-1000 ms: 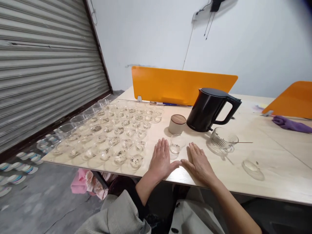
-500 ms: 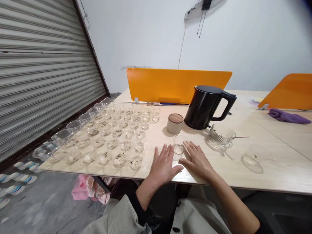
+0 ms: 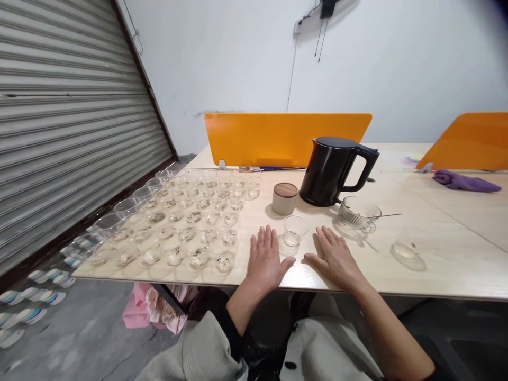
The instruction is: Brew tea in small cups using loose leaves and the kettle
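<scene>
My left hand [image 3: 266, 258] lies flat and open on the pale wooden table [image 3: 436, 264], fingers together, holding nothing. My right hand [image 3: 335, 256] rests flat and open a little to its right, also empty. Between the two hands, just beyond the fingertips, stands a small clear glass cup [image 3: 294, 230] that neither hand touches. Behind the cup are a beige jar with a wooden lid [image 3: 284, 198] and a black electric kettle [image 3: 332, 171]. A ribbed glass pitcher [image 3: 356, 216] sits to the right of my right hand.
Several small glass cups [image 3: 186, 222] with dark bits in them cover the table's left part. A glass lid [image 3: 407, 254] lies at the right. Orange dividers [image 3: 286, 138] stand at the back, a purple cloth [image 3: 464, 182] far right, a metal shutter [image 3: 63, 121] left.
My right hand drew back from the small cup and both hands flattened on the table, slightly farther apart. The camera view shifted a little.
</scene>
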A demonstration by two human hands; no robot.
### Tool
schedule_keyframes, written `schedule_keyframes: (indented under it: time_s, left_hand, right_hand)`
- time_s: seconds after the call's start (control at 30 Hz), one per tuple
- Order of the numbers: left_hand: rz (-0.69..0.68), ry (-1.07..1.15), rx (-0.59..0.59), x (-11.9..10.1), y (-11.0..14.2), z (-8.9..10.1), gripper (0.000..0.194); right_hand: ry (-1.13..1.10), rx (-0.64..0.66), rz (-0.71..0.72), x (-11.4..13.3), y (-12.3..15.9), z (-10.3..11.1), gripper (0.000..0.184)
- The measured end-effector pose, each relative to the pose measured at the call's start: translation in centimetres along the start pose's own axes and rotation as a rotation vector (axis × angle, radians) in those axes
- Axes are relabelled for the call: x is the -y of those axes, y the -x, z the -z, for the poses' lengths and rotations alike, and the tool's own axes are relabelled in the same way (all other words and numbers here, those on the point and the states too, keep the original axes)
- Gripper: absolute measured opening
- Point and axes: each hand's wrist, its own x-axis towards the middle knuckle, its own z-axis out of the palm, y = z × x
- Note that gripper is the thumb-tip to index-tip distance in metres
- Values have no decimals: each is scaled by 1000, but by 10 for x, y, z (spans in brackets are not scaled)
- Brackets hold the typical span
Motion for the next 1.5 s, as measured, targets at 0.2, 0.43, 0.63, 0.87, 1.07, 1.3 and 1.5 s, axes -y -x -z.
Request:
schedule_keyframes:
  time_s: [0.2,0.43,0.63,0.87,1.07,1.3,1.5]
  left_hand:
    - [-2,-37,1,-2,-2,-3,96]
    - [14,-63,28,-3,-1,2,101]
    - [21,-83,37,-4,-1,5,102]
    - [35,-147,57,-3,1,7,99]
    - [35,-226,63,-3,3,6,100]
    - [43,-231,92,-1,3,7,101]
    - [44,-212,105,-1,3,8,101]
  right_hand:
    - [68,72,41,5,-1,0,94]
    - [70,114,31,9,-3,4,96]
    - [56,125,38,13,-6,9,95]
    - [32,153,32,21,-5,16,95]
    - [19,186,13,27,-3,23,97]
    - [-13,189,12,28,-3,23,99]
    - [-26,199,14,28,-4,24,100]
